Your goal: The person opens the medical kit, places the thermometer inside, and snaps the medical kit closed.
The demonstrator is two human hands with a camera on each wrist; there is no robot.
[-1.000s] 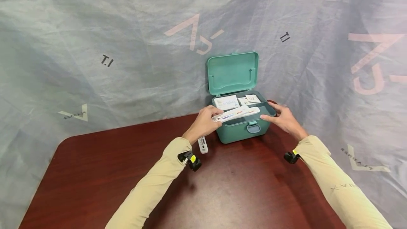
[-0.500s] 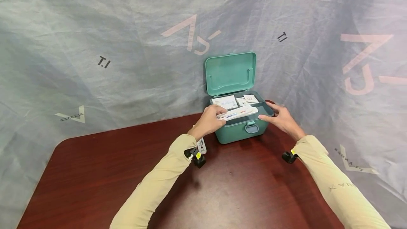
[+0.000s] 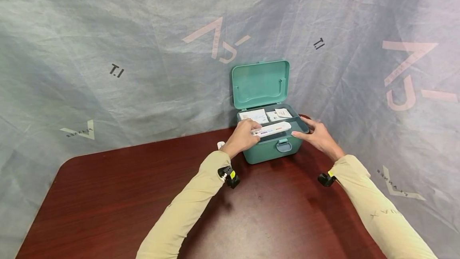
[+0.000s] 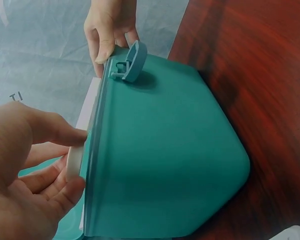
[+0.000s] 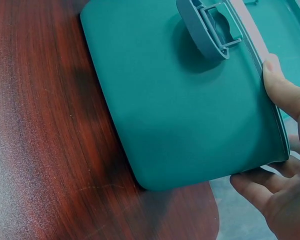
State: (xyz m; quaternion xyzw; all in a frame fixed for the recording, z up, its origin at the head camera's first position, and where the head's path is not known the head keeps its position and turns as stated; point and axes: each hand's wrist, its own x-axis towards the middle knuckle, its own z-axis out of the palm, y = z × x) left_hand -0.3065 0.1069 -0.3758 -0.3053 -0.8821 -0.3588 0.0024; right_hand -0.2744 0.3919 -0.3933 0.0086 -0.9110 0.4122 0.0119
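A teal medicine box (image 3: 264, 153) stands on the table with its lid (image 3: 260, 85) raised at the back. My left hand (image 3: 243, 136) pinches one end of a long, flat white case (image 3: 271, 129) with small coloured print and a rounded far end. The case lies over the front part of the box opening. In the left wrist view, thumb and fingers hold its white end (image 4: 75, 162) right at the box rim. My right hand (image 3: 318, 136) grips the box's right corner, thumb on the front rim and fingers along the side.
A white carton (image 3: 253, 115) with printed lettering and small white packets (image 3: 283, 113) sit in the back compartment. Another white strip-shaped item (image 3: 221, 144) lies on the dark red table (image 3: 108, 187), partly hidden behind the left wrist. Grey cloth (image 3: 161, 43) hangs behind.
My left hand has moved right with the white case, which sits lower over the opening. The left arm now covers most of the item on the table. The right hand stays at the box corner.
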